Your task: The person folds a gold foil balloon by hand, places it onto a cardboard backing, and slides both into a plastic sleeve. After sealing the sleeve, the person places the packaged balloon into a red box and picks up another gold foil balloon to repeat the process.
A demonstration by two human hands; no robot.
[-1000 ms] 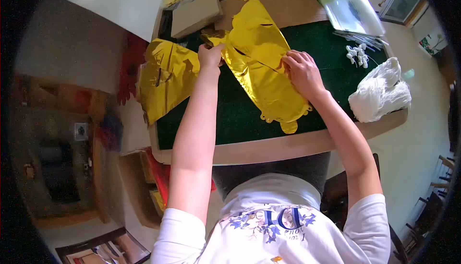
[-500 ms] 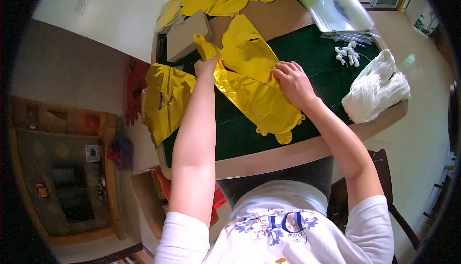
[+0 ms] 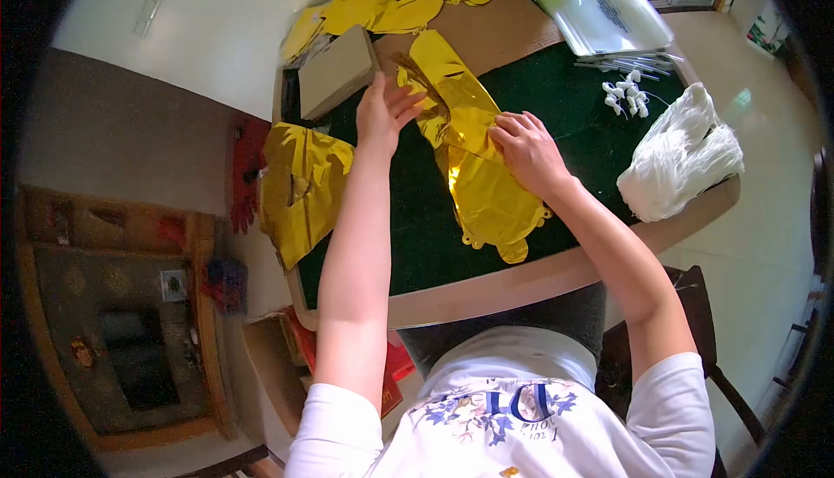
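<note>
The gold foil piece lies on the green tabletop between the person's two hands, its long axis running slantwise from a far end in front of the left hand to a scalloped near end on the body side of the right hand. The right hand is nearer: its bunched fingers touch the foil's right edge about midway along, though whether they pinch or only press cannot be told. The left hand is apart from the right, fingers loosely spread beside the crumpled flap on the foil's far left side; contact there is unclear.

Just beyond the left hand sits a flat box, and to its left a second gold piece drapes at the table's side. More gold pieces lie farther off. Beyond the right hand and rightward are a clear plastic packet, thin sticks and small white ties; right of that hand rests a white string bundle.
</note>
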